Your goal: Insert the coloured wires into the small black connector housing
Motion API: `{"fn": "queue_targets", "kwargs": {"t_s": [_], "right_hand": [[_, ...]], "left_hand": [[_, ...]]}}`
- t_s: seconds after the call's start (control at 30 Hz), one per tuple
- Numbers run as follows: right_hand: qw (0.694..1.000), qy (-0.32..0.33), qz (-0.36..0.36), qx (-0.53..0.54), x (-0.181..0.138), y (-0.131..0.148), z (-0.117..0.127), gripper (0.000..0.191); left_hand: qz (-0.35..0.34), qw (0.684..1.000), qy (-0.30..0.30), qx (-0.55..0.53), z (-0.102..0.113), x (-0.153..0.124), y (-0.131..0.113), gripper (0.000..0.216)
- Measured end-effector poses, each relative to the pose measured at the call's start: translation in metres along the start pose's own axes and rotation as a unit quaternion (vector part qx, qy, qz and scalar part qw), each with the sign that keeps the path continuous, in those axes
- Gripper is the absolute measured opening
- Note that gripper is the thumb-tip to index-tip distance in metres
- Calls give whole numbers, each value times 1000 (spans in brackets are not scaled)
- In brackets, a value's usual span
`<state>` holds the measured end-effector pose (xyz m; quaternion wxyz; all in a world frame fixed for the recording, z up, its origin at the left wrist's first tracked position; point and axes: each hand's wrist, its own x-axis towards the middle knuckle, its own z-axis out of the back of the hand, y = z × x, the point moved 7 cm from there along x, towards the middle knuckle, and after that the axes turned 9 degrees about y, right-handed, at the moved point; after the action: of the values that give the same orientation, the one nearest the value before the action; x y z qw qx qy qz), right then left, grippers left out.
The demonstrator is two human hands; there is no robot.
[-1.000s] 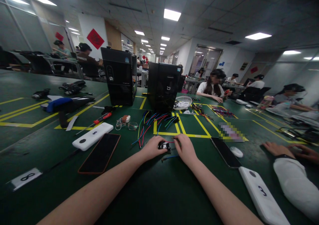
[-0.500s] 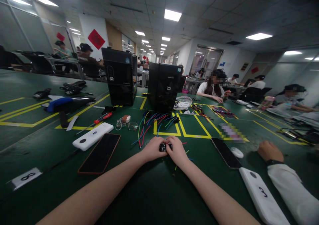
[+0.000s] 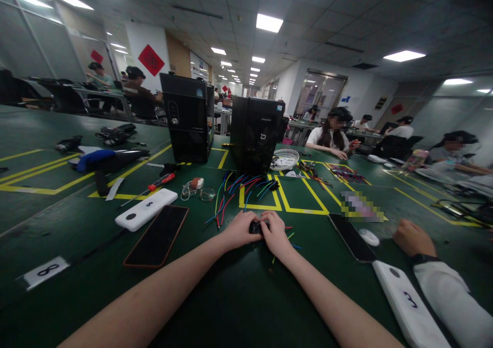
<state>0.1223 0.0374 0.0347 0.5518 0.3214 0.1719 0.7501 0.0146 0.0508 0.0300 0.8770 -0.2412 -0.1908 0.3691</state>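
Note:
Both hands meet over the green table, closed around a small black part (image 3: 254, 227) whose exact kind I cannot make out. My left hand (image 3: 242, 230) grips it from the left side. Fingers of my right hand (image 3: 276, 233) wrap its other side and hide part of it. Short red, green and blue wires (image 3: 296, 246) stick out beside and under the right hand; whether they join the black part is hidden. Beyond the hands lies a spread of cut coloured wires (image 3: 220, 209), red, blue, green and yellow.
Two black computer towers (image 3: 257, 132) stand ahead. To the left lie a dark phone (image 3: 157, 236), a white power bank (image 3: 146, 210), a red-handled screwdriver (image 3: 160, 182) and glasses (image 3: 207, 195). On the right are another phone (image 3: 352, 237), a white power bank (image 3: 410, 301) and a co-worker's hand (image 3: 416, 238).
The view has shifted slightly, so everything sits a little further right. Both hands keep hold of the black part, which appears slightly turned. The co-worker's hand has moved a little left.

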Motion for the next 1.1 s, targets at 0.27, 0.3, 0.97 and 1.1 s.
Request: {"fn": "queue_targets", "kwargs": {"t_s": [0.27,0.3,0.97,1.1], "right_hand": [[996,-17,67,48,3,18,48,15],[996,31,76,35,2,23,48,15],[896,348,12,-275,-34,35,0,26],[896,327,-3,-300,-37,34,-8,37]], "left_hand": [[5,1000,-19,2,-1,-1,5,36],[4,1000,-28,-1,-1,-1,5,35],[6,997,-75,-29,6,-2,7,33],[55,996,-74,14,10,-5,8,35]]}}
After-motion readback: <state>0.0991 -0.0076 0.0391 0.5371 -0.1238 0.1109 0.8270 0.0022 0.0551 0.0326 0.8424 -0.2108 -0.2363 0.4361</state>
